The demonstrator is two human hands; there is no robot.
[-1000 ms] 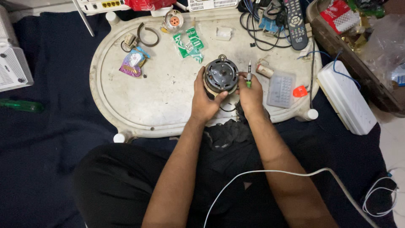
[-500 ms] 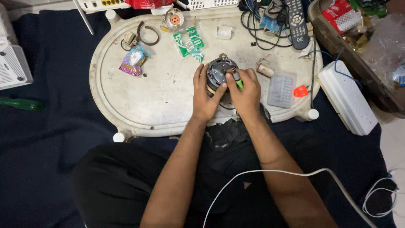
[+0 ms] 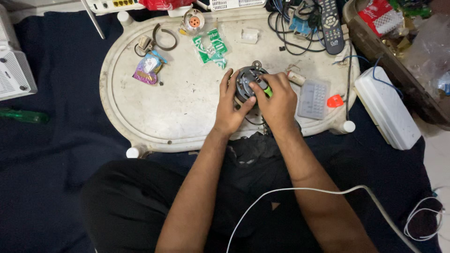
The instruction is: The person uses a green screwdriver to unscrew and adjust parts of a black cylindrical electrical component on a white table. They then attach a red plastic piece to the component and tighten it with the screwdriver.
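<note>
On the near right part of the white oval tray, a round grey motor sits flat, close to my body, which keeps it within easy reach of both wrists. My left hand cups its left side, fingers curled along the rim and thumb pressed toward the lower edge, so the casing looks braced against turning. My right hand comes over from the right, its fingers closed in a pinch around a small green-handled screwdriver whose tip angles down onto the motor's top face; the exact point of contact is hidden by my fingers. Just right of that hand lies a small grey keypad and an orange plastic piece, both apart from the motor. Further back on the tray are green sachets, a purple foil packet and a black remote among tangled cables. A white cord crosses my lap, touching neither hand. Off the tray to the right rests a long white box on the dark cloth.
</note>
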